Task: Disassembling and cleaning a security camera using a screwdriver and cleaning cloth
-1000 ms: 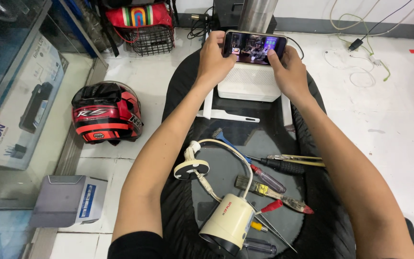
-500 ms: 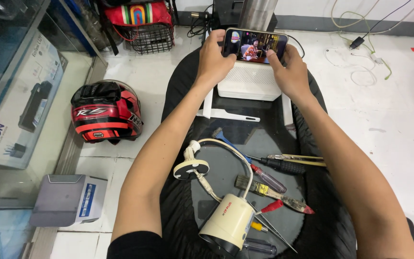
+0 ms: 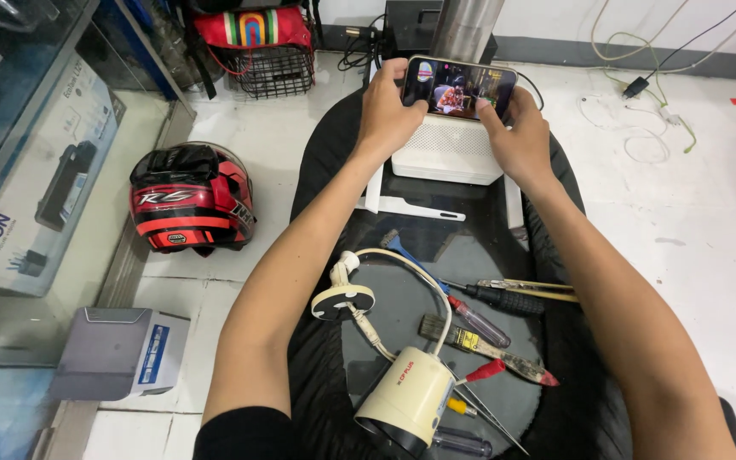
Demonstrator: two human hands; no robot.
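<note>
1. While both arms were stretched forward, a smartphone [image 3: 460, 87] was held sideways between the left hand [image 3: 389, 111] and the right hand [image 3: 514, 136], its screen lit.
2. The left hand was closed around the phone's left end; the right hand was closed around its right end, thumb on the screen.
3. The phone was found above a white ribbed box [image 3: 446, 152], well ahead of the lap.
4. On a dark round tray [image 3: 402, 311], a cream security camera [image 3: 408, 399] with its cable, screwdrivers [image 3: 480, 321] and a brush were noted.
5. A red and black helmet [image 3: 187, 198] was recorded on the floor to the left.
</note>
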